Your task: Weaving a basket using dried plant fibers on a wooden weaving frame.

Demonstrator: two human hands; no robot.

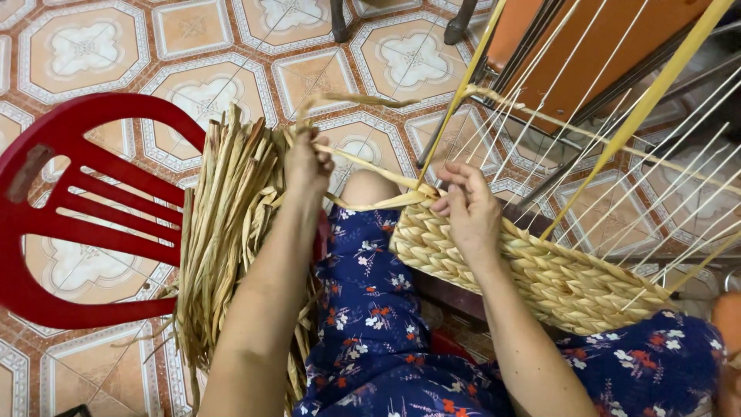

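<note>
red chair (pixel 69 224) cut off left, woven mat (pixel 540 270) partly hidden

A single head-worn camera looks steeply down, close over the woven mat (pixel 540 270). Patterned floor tiles (pixel 85 46) fill the frame beyond the mat.

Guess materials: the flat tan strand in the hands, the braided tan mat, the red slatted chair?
Flat tan strand: likely dried plant fibre such as sedge or rush; matte, creased, frayed ends. Braided tan mat: same fibre, plaited in chevron rows. Red slatted chair: probably moulded plastic; smooth, uniform colour, slight sheen.

Red chair (pixel 46 232), blue floral dress (pixel 370 324), straw-yellow woven mat (pixel 556 278)
</note>
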